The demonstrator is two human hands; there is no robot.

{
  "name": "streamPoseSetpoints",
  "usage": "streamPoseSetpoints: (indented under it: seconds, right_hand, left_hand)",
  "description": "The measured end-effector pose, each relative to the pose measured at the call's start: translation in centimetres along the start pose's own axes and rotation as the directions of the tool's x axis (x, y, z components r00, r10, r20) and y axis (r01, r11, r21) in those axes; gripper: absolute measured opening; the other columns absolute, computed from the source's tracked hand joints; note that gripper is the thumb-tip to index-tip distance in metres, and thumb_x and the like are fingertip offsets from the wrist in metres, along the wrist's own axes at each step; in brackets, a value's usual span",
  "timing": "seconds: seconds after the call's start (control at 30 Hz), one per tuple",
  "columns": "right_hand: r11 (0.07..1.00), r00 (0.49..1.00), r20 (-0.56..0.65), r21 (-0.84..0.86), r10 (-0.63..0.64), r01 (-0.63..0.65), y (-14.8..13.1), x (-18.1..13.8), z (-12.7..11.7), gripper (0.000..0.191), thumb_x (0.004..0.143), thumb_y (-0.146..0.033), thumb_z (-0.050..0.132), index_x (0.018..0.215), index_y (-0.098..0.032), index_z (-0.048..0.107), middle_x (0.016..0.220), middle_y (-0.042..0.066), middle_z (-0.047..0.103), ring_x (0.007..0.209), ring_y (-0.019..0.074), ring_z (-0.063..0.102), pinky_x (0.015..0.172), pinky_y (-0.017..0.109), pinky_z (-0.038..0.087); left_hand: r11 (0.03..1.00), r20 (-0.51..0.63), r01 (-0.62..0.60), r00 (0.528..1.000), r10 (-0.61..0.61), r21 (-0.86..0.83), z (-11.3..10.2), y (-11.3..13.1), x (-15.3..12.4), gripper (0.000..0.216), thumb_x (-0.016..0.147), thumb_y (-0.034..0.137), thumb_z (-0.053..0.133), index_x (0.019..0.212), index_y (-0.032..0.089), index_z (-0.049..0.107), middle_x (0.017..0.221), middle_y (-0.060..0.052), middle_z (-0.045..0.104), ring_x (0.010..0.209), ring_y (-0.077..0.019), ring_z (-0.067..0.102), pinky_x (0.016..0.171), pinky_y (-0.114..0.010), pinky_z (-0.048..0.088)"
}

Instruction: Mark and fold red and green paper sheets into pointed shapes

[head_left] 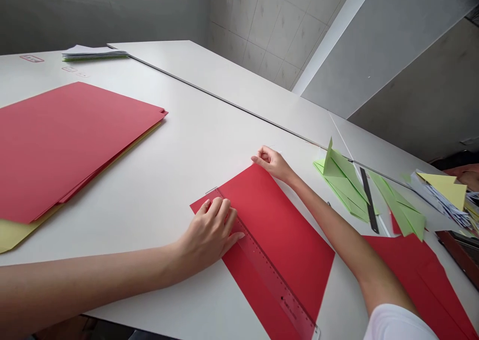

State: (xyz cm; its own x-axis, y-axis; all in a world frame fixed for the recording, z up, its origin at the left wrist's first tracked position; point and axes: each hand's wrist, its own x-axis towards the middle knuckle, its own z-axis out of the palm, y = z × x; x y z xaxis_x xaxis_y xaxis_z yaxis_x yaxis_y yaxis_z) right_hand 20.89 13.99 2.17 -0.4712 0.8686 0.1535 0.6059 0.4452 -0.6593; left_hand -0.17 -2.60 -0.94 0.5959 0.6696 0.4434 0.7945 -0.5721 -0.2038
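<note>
A sheet of red paper (pixel 279 215) lies slantwise on the white table. Along its length rests a clear plastic ruler (pixel 267 265) with dark markings, one end just past the paper's edge. My left hand (pixel 215 228) presses the ruler down near its far end, fingers curled and thumb stretched out on it. At the paper's far corner is my right hand (pixel 273 163), its fingers curled into a pinch. Whatever may be between those fingertips is too small or hidden to make out.
A stack of red sheets (pixel 78 140) over yellow ones lies left. On the right are folded green papers (pixel 344 185), a black ruler (pixel 368 200), more red paper (pixel 415 275) and a paper pile (pixel 443 195). A thin stack (pixel 93 54) sits at the back left.
</note>
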Motion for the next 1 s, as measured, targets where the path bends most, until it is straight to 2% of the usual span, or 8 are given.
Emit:
streamPoseSetpoints:
  seconds: [0.1,0.2,0.27,0.33,0.43,0.57,0.73,1.0]
  right_hand:
    - [0.997,1.000,0.016,0.081,0.006,-0.007,-1.2,-2.3,-0.4,0.031,0.090,-0.049,0.057,0.107,-0.024,0.051,0.097,0.002,0.073,0.090,0.0171,0.069,0.081,0.031,0.054]
    - [0.995,1.000,-0.027,0.097,0.006,-0.003,-2.2,-5.1,-0.4,0.041,0.088,-0.041,0.062,0.125,-0.026,0.052,0.126,0.005,0.066,0.119,0.0215,0.060,0.099,0.038,0.050]
    - [0.998,0.997,-0.066,0.048,-0.036,0.039,-2.7,-6.9,-0.1,0.042,0.091,-0.036,0.058,0.132,-0.028,0.052,0.134,0.003,0.061,0.128,0.0220,0.053,0.105,0.041,0.046]
    - [0.991,0.989,-0.061,-0.022,-0.131,0.130,-2.9,-8.3,0.4,0.037,0.096,-0.028,0.048,0.132,-0.030,0.056,0.132,0.001,0.063,0.126,0.0204,0.055,0.107,0.041,0.045]
    - [0.949,0.958,0.010,-0.130,-0.288,0.287,-2.7,-9.9,1.1,0.042,0.097,-0.015,0.036,0.128,-0.030,0.062,0.128,-0.001,0.065,0.127,0.0192,0.055,0.108,0.043,0.044]
    - [0.814,0.887,0.096,-0.363,-0.452,0.455,-1.9,-11.6,2.0,0.045,0.099,-0.010,0.036,0.134,-0.028,0.056,0.138,0.002,0.057,0.138,0.0210,0.041,0.108,0.045,0.042]
    - [0.732,0.849,0.120,-0.454,-0.514,0.507,-1.6,-13.0,2.7,0.041,0.098,-0.008,0.042,0.131,-0.024,0.058,0.139,0.005,0.055,0.140,0.0231,0.036,0.108,0.044,0.044]
    - [0.687,0.833,0.147,-0.499,-0.533,0.528,-2.0,-13.8,3.2,0.039,0.097,-0.007,0.044,0.129,-0.022,0.060,0.139,0.006,0.056,0.141,0.0249,0.035,0.109,0.046,0.043]
  left_hand:
    - [1.000,0.006,-0.007,1.000,0.007,0.016,0.0,0.1,0.0,0.034,0.089,0.047,0.057,0.082,0.014,0.060,0.081,-0.009,0.054,0.073,-0.0227,0.050,0.063,-0.034,0.042]
    - [0.999,0.006,-0.023,1.000,0.023,0.032,0.0,0.1,0.0,0.038,0.088,0.050,0.058,0.083,0.012,0.061,0.081,-0.010,0.054,0.073,-0.0234,0.050,0.064,-0.035,0.043]
    - [0.999,0.002,-0.033,0.999,0.033,0.043,0.1,0.1,0.0,0.038,0.088,0.049,0.058,0.084,0.012,0.062,0.082,-0.011,0.055,0.074,-0.0242,0.051,0.064,-0.036,0.043]
    - [0.998,-0.007,-0.039,0.999,0.039,0.050,0.1,0.1,0.0,0.038,0.089,0.049,0.056,0.084,0.012,0.062,0.083,-0.011,0.055,0.076,-0.0245,0.051,0.065,-0.036,0.044]
    - [0.997,-0.026,-0.048,0.998,0.050,0.056,0.2,0.1,0.0,0.038,0.089,0.049,0.056,0.083,0.012,0.062,0.082,-0.010,0.055,0.075,-0.0239,0.051,0.065,-0.036,0.044]
    - [0.996,-0.049,-0.068,0.996,0.071,0.059,0.4,0.0,0.0,0.039,0.089,0.049,0.056,0.079,0.012,0.062,0.077,-0.009,0.053,0.072,-0.0222,0.049,0.063,-0.035,0.043]
    - [0.994,-0.070,-0.090,0.993,0.095,0.069,0.3,-0.1,0.0,0.036,0.091,0.045,0.054,0.078,0.012,0.062,0.075,-0.008,0.053,0.070,-0.0213,0.048,0.062,-0.035,0.042]
    - [0.991,-0.091,-0.105,0.990,0.112,0.078,0.2,-0.2,-0.1,0.037,0.093,0.042,0.050,0.082,0.010,0.064,0.078,-0.010,0.055,0.071,-0.0223,0.050,0.060,-0.035,0.043]
